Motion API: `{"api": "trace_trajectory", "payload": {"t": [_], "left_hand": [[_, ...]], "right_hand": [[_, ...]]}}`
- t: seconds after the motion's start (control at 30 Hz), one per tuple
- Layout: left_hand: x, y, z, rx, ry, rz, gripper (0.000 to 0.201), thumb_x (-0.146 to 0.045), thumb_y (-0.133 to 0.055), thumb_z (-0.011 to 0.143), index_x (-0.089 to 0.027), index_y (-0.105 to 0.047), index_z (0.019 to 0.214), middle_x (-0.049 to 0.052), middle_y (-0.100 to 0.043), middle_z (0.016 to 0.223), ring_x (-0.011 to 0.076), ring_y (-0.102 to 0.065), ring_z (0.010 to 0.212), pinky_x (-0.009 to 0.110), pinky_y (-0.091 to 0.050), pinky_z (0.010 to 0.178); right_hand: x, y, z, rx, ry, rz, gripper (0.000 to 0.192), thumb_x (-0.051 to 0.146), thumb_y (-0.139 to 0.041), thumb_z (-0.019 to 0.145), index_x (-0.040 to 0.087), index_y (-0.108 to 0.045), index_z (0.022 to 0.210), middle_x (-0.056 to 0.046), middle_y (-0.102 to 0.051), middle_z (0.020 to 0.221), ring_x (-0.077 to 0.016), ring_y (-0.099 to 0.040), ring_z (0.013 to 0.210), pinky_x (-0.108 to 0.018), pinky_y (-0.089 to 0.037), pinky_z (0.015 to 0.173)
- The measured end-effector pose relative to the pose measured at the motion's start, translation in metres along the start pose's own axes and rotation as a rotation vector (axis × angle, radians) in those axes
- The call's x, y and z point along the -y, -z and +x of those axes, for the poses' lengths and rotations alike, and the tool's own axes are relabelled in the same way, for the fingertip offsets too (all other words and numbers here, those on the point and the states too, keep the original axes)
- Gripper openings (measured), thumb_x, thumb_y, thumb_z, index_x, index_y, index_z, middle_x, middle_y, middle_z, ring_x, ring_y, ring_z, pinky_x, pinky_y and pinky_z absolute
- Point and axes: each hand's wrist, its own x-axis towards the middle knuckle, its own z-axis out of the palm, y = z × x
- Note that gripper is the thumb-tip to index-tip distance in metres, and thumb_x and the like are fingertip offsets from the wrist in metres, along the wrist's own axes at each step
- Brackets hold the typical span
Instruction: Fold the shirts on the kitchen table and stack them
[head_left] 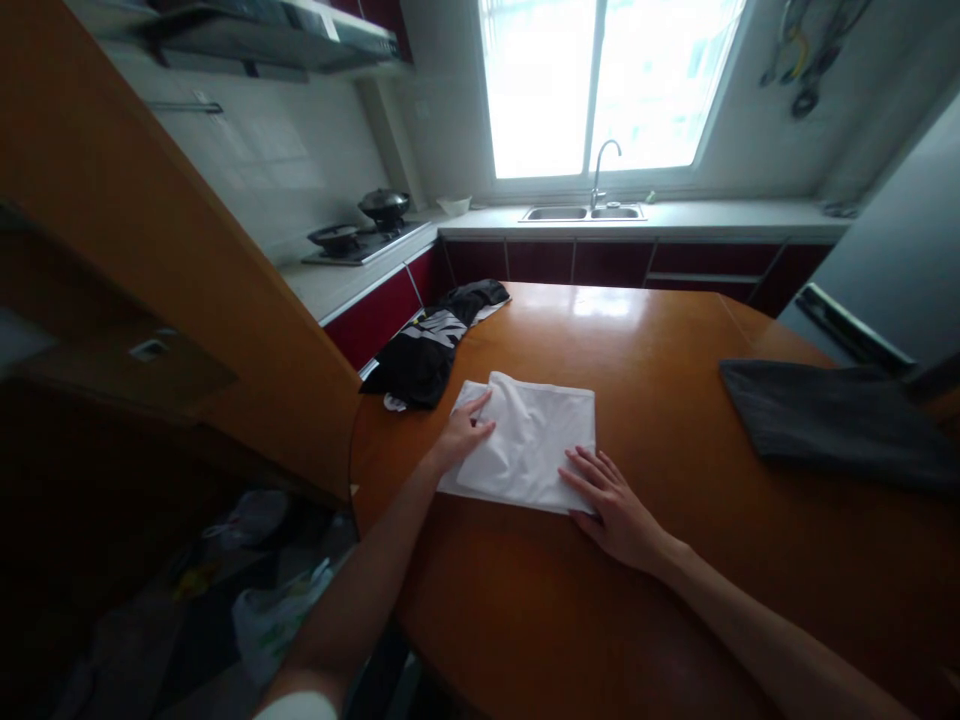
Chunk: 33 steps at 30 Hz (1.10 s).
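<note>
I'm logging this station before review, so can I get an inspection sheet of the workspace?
Surface: glossy wooden table, rounded edge.
Job's things: folded white cloth, flat on the table.
Clutter: black garment at the far left edge; dark grey cloth at the right.
Hands: left hand on the cloth's left side; right hand flat on its near right corner.
Cables: nothing seen.
Surroundings: sink under the window; stove; bags on the floor.
</note>
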Motion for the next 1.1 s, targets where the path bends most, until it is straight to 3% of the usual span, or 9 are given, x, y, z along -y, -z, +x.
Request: {"api": "trace_trajectory", "payload": {"t": [0.17,0.33,0.53,0.7,0.9,1.1], "left_hand": [[-0.003,0.023,-0.002,-0.083,0.017,-0.172,0.077,-0.028,-0.077,0.074,-0.012,-0.052,0.145,0.015,-0.062,0.139,0.0262,-0.068,0.11,0.033,-0.055,0.092],[0.009,0.047,-0.001,-0.061,0.084,-0.244,0.084,-0.03,-0.082,0.068,-0.011,-0.053,0.144,0.015,-0.064,0.137,0.0272,-0.068,0.112,0.034,-0.055,0.092],[0.016,0.051,-0.003,0.021,0.142,-0.189,0.087,-0.03,-0.088,0.06,-0.011,-0.058,0.139,0.016,-0.07,0.125,0.026,-0.069,0.103,0.035,-0.055,0.088],[0.012,0.056,-0.006,0.015,0.163,-0.175,0.082,-0.038,-0.092,0.055,-0.01,-0.067,0.128,0.017,-0.069,0.127,0.028,-0.068,0.106,0.035,-0.054,0.089],[0.018,0.065,-0.007,0.044,0.159,-0.136,0.082,-0.041,-0.09,0.059,-0.009,-0.065,0.131,0.017,-0.067,0.13,0.0287,-0.066,0.11,0.035,-0.052,0.093],[0.027,0.063,-0.003,0.081,0.067,0.029,0.07,-0.028,-0.084,0.064,-0.012,-0.066,0.131,0.014,-0.066,0.131,0.029,-0.065,0.112,0.039,-0.05,0.099]], "right_hand": [[0.0,-0.001,-0.001,-0.032,0.015,0.001,0.06,0.021,-0.056,0.09,0.025,-0.048,0.149,-0.009,-0.032,0.163,-0.0288,-0.026,0.151,-0.058,-0.026,0.121],[0.006,-0.002,0.001,-0.017,0.04,-0.003,0.064,0.017,-0.054,0.088,0.025,-0.045,0.151,-0.009,-0.032,0.163,-0.028,-0.026,0.151,-0.057,-0.026,0.121],[0.008,-0.005,0.001,-0.011,0.054,-0.002,0.064,0.014,-0.051,0.088,0.027,-0.045,0.151,-0.007,-0.034,0.162,-0.0271,-0.028,0.151,-0.056,-0.028,0.121],[0.008,-0.003,0.0,-0.012,0.073,0.013,0.067,0.012,-0.05,0.088,0.028,-0.043,0.153,-0.006,-0.034,0.162,-0.0271,-0.029,0.15,-0.056,-0.029,0.121],[0.009,-0.005,0.001,0.009,0.067,0.015,0.063,0.013,-0.049,0.09,0.027,-0.045,0.151,-0.007,-0.036,0.161,-0.0261,-0.029,0.15,-0.056,-0.029,0.121],[0.009,-0.002,0.002,0.024,0.08,0.015,0.066,0.013,-0.049,0.09,0.029,-0.041,0.154,-0.006,-0.033,0.162,-0.0262,-0.027,0.151,-0.056,-0.028,0.121]]}}
